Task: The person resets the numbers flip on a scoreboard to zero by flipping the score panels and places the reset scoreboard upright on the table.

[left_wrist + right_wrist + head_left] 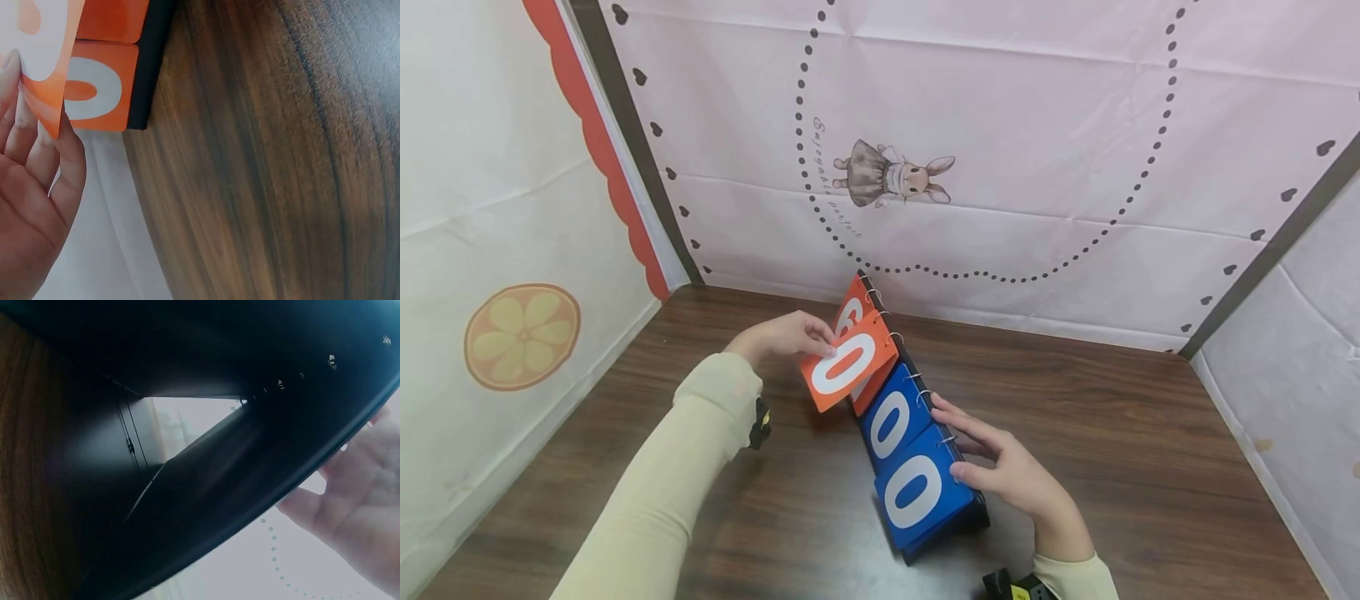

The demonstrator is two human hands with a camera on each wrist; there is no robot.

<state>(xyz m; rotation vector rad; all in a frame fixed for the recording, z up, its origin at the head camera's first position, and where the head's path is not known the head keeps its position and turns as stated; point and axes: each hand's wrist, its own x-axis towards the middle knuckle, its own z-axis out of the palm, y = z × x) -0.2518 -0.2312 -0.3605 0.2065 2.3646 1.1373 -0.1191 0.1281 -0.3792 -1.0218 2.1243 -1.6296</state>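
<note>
A flip scoreboard (904, 354) stands tilted like a tent, with orange number cards at its far end and blue cards (891, 421) at its near end, hung on metal rings. My left hand (786, 337) pinches an orange card (847, 360) showing 0 between thumb and fingers, lifted off the cards below it. Close up, the left wrist view shows this card (53, 94) bent at its corner. My right hand (1011, 467) rests along the top edge beside the blue cards, fingers extended. In the right wrist view the black inside (206, 481) of the stand hides part of that hand.
The scoreboard stands on a dark wooden table (1120, 467). Behind it hangs a pink cloth (1037, 167) with a rabbit print (891, 175). White cloths with printed patterns flank the table on both sides.
</note>
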